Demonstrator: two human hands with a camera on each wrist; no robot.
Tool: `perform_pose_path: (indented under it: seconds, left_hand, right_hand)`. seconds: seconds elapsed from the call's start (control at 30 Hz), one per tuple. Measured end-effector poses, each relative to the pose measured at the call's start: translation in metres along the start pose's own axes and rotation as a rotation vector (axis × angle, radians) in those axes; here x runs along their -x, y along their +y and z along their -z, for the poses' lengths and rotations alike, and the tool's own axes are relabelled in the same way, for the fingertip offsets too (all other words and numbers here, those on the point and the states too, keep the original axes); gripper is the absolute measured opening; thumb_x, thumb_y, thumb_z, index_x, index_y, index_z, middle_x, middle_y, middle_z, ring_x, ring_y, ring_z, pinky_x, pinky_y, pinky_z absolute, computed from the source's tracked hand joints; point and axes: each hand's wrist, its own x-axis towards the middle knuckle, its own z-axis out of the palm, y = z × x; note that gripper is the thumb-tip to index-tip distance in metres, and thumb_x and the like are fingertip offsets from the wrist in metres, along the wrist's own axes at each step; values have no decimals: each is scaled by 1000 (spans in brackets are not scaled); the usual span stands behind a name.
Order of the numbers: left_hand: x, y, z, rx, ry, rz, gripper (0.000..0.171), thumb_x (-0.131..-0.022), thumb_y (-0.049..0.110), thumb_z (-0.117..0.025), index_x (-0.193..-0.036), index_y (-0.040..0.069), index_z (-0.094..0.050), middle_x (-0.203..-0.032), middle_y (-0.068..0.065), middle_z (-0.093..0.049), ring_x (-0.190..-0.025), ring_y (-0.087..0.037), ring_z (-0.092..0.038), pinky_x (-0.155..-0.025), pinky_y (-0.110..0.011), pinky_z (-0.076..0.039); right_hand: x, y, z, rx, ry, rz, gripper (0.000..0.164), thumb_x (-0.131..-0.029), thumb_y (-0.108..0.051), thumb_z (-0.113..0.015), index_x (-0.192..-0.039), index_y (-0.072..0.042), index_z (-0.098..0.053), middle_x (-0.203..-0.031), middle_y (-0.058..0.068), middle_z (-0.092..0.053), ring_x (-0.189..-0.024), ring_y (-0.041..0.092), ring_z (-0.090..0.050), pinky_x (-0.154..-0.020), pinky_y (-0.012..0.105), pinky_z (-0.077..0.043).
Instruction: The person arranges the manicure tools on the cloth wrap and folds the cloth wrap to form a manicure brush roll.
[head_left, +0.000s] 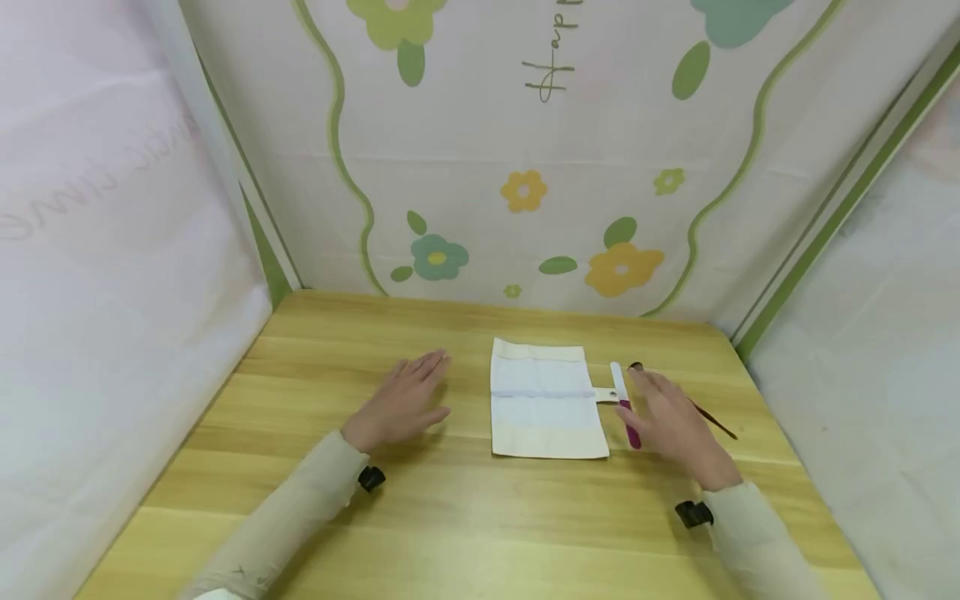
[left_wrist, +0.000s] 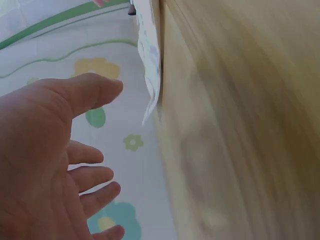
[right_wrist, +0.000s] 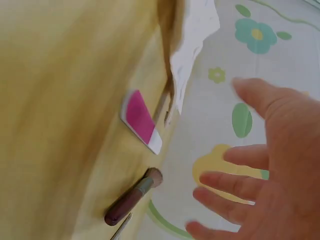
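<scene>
A white-and-cream fold-out case (head_left: 543, 408) lies spread on the table, its snap strap (head_left: 606, 395) pointing right. Left of it, my left hand (head_left: 401, 400) is held above the table, fingers extended and thumb apart, touching nothing. My right hand (head_left: 675, 421) hovers to the right of the case with loosely spread fingers and holds nothing. Beside its thumb lies a nail file (head_left: 632, 429), white at one end and magenta at the other. A makeup brush (right_wrist: 127, 200) with a dark red handle lies beside the file in the right wrist view, largely hidden by the hand in the head view.
A thin dark stick (head_left: 716, 421) pokes out right of the right hand. The wooden table (head_left: 450, 517) meets a flower-printed cloth (head_left: 465, 175) at the back. White cloth walls (head_left: 112, 292) stand at both sides.
</scene>
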Motion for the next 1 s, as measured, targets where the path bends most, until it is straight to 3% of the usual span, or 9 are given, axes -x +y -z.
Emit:
perform_pose_path:
  seconds: [0.2,0.3,0.43,0.47,0.5,0.6,0.7,0.83,1.0]
  left_hand:
    - [-15,11,-10,150,-10,-46,78,-104,33,-66,-164,-1,-29,-170,-20,-34,-157,-39,-36,-126,-61,-30]
    - [-21,16,-13,234,-18,-61,73,-103,28,-68,-160,-4,-36,-166,-22,-41,-154,-39,-40,-126,-56,-34]
    - [-30,21,-16,328,-27,-89,64,-103,22,-68,-155,-6,-43,-160,-24,-49,-150,-38,-47,-124,-52,-39]
    - [-32,22,-16,345,-32,-89,62,-103,21,-68,-155,-5,-45,-159,-22,-50,-149,-37,-48,-123,-51,-40]
    - [-34,23,-16,358,-34,-88,60,-103,20,-68,-153,-5,-46,-157,-22,-52,-147,-37,-50,-121,-51,-42]
    - [-43,26,-19,382,-36,-98,55,-102,16,-68,-150,-4,-50,-152,-21,-57,-142,-36,-55,-118,-50,-46]
    - [-54,28,-22,391,-34,-124,49,-102,13,-68,-146,-5,-55,-145,-21,-63,-136,-35,-60,-113,-48,-51]
    - [-68,28,-28,367,-35,-150,44,-99,12,-72,-139,-4,-62,-137,-19,-68,-128,-32,-65,-108,-44,-54]
    - [-78,29,-34,353,-53,-133,39,-97,10,-74,-133,-4,-66,-132,-18,-70,-122,-29,-67,-106,-42,-56]
  right_hand:
    - [-22,9,13,-180,-37,-103,51,-101,-28,-72,-132,11,-61,-122,32,-63,-110,46,-64,-88,57,-56]
    - [-32,17,13,-212,-44,-126,41,-100,-24,-74,-119,11,-67,-112,29,-70,-101,41,-69,-85,52,-58]
    - [-44,26,16,-211,-101,-160,42,-98,-25,-76,-121,10,-71,-112,25,-75,-100,37,-73,-87,52,-61]
    - [-47,27,17,-204,-124,-165,41,-97,-26,-76,-119,9,-72,-110,25,-75,-95,34,-73,-84,50,-61]
    - [-51,29,18,-206,-150,-174,36,-97,-26,-77,-108,8,-74,-97,21,-75,-84,29,-71,-77,46,-61]
    - [-62,32,21,-210,-226,-183,36,-95,-26,-78,-69,-5,-64,-62,4,-56,-57,14,-48,-57,32,-46]
    - [-72,30,22,-224,-305,-209,55,-94,-25,-79,-56,-18,-40,-53,-7,-27,-50,10,-24,-52,26,-27]
    - [-81,26,17,-225,-345,-271,56,-92,-23,-79,-51,-19,-42,-49,-9,-26,-47,8,-22,-49,25,-26]
    - [-87,27,6,-203,-340,-326,57,-90,-23,-81,-49,-19,-42,-48,-10,-26,-45,8,-24,-48,25,-31]
